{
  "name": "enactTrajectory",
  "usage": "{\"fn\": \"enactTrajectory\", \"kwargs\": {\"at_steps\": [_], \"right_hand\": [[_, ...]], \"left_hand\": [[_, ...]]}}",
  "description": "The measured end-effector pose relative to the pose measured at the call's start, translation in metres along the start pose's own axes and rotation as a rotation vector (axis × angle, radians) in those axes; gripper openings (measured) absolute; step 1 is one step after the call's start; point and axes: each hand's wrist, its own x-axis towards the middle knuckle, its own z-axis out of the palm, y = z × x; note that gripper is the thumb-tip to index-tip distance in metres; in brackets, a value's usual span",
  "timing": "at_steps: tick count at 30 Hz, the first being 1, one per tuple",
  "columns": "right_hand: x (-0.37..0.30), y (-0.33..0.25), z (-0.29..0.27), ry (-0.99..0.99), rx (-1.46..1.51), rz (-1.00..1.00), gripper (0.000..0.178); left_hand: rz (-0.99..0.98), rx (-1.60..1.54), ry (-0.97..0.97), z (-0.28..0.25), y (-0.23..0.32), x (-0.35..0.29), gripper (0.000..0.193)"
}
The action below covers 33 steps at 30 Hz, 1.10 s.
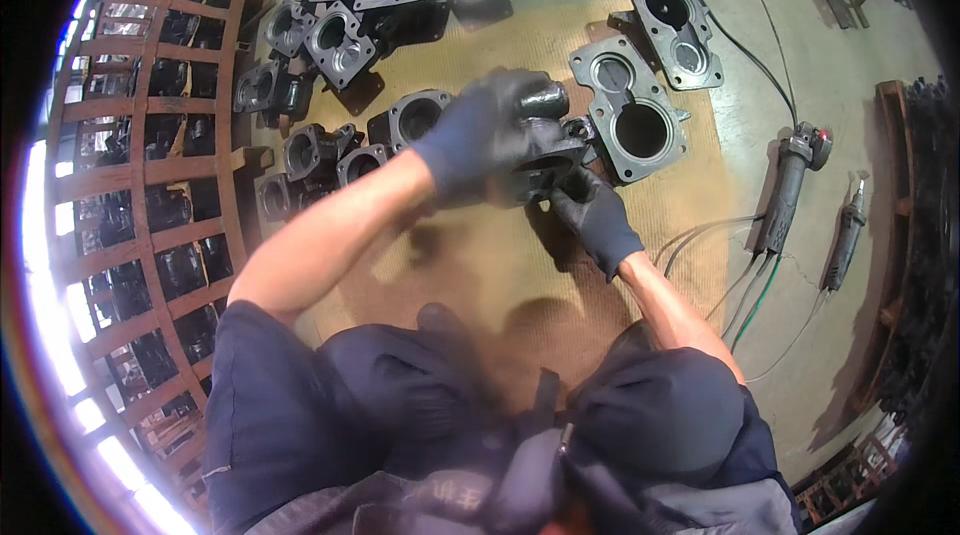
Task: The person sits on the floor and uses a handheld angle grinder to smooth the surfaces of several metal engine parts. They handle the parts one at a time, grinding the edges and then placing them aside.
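Note:
Both my hands wear dark work gloves. A dark metal casting (pixel 545 175) with a round opening is held up between them over the cardboard sheet. My left hand (pixel 485 135), slightly blurred, is closed on its upper left side and covers much of it. My right hand (pixel 597 217) grips its lower right side with bent fingers. Just right of the casting lies a grey flanged housing (pixel 610 110) with two round bores. Behind that rests a similar housing (pixel 680 30). To the left of my left hand stands another casting with a round bore (pixel 418 118).
Several castings (pixel 342 45) crowd the far left of the cardboard sheet (pixel 690 235). An angle grinder (pixel 790 190) and a slim die grinder (pixel 848 235) lie on the floor at right with cables. A slatted crate (pixel 150 135) stands left; a wooden-framed rack (pixel 895 185) edges the right.

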Motion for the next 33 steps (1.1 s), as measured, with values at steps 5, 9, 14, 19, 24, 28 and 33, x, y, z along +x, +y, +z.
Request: {"fn": "enactTrajectory", "kwargs": {"at_steps": [5, 9, 14, 19, 24, 28, 33], "right_hand": [[-0.003, -0.017, 0.001, -0.014, 0.005, 0.058, 0.029], [-0.007, -0.013, 0.000, -0.045, 0.196, -0.027, 0.035], [-0.009, 0.014, -0.002, -0.021, 0.075, -0.132, 0.051], [-0.024, 0.031, -0.030, -0.020, 0.182, 0.117, 0.057], [-0.027, 0.044, -0.023, -0.107, 0.214, 0.268, 0.054], [-0.017, 0.031, -0.019, -0.175, 0.285, 0.315, 0.052], [-0.002, 0.023, -0.008, -0.253, 0.200, 0.220, 0.050]], "left_hand": [[-0.035, 0.753, 0.039, 0.026, 0.031, -0.025, 0.068], [0.007, 0.900, 0.018, 0.039, 0.027, -0.016, 0.057], [0.089, 0.659, -0.100, -0.008, 0.013, 0.048, 0.027], [-0.052, 0.591, 0.009, -0.026, -0.046, 0.081, 0.028], [-0.273, 0.479, 0.089, -0.050, -0.101, 0.122, 0.044], [-0.316, 0.303, 0.228, -0.044, -0.126, 0.116, 0.049], [-0.161, 0.356, 0.334, -0.044, -0.118, 0.099, 0.054]]}}
